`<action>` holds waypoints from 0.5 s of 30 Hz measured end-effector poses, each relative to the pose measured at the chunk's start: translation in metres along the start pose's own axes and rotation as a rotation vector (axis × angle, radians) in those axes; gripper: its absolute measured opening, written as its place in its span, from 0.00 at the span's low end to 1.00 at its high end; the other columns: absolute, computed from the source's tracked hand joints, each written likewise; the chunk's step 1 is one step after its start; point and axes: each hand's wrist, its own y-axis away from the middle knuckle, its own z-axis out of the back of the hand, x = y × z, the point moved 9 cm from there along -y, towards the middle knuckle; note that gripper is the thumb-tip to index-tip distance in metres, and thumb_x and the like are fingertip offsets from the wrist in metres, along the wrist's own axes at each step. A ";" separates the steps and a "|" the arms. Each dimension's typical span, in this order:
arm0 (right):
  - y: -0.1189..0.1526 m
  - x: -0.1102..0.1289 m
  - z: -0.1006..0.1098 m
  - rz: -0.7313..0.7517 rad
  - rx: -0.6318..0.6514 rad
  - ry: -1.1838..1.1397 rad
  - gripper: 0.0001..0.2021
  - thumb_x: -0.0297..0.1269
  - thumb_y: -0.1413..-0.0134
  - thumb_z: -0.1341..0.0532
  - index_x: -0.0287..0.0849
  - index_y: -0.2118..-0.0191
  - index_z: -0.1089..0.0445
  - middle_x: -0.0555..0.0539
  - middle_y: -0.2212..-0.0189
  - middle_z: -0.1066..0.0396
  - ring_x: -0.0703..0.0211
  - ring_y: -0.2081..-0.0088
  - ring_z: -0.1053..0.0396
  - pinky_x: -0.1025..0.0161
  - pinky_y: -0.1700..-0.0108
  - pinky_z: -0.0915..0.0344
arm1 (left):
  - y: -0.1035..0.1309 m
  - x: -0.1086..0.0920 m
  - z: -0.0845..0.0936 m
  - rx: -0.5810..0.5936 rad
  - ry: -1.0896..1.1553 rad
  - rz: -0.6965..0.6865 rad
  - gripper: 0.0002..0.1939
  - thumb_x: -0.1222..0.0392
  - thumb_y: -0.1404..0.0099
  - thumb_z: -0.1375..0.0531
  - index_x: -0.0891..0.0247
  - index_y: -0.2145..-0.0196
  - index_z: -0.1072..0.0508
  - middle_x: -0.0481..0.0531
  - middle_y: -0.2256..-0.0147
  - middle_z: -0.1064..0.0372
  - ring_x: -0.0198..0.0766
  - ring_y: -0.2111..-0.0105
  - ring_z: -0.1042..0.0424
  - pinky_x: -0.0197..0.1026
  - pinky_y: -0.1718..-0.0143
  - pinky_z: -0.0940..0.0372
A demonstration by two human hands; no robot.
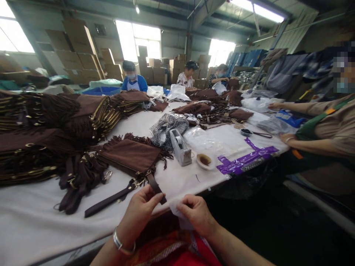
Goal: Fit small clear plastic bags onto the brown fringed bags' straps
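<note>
The left hand (144,205) has its grip closed on a dark brown strap (155,187) at the table (177,183) edge, while the right hand (195,212) pinches a thin white sheet (177,211) just beside it

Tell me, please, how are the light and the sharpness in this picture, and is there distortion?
Head view: windows and ceiling light burn out to white; glints on the purple tape; deep shadow beneath the table at right; stretching towards the frame edges; cardboard boxes at the back look soft.
</note>
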 end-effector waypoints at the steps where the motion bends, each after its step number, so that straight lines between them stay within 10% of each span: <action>1: -0.001 -0.001 0.002 0.002 -0.016 0.004 0.14 0.43 0.54 0.34 0.37 0.79 0.31 0.53 0.83 0.39 0.66 0.77 0.45 0.67 0.74 0.46 | 0.002 -0.001 -0.001 0.027 0.032 0.023 0.10 0.55 0.44 0.35 0.64 0.66 0.24 0.51 0.69 0.24 0.39 0.68 0.28 0.38 0.64 0.35; 15: -0.001 0.008 -0.008 -0.002 -0.004 0.001 0.10 0.39 0.53 0.34 0.36 0.75 0.26 0.50 0.79 0.30 0.64 0.75 0.38 0.67 0.72 0.41 | 0.004 0.011 -0.012 -0.101 0.088 0.074 0.12 0.54 0.46 0.34 0.64 0.67 0.23 0.52 0.67 0.22 0.41 0.66 0.27 0.39 0.63 0.34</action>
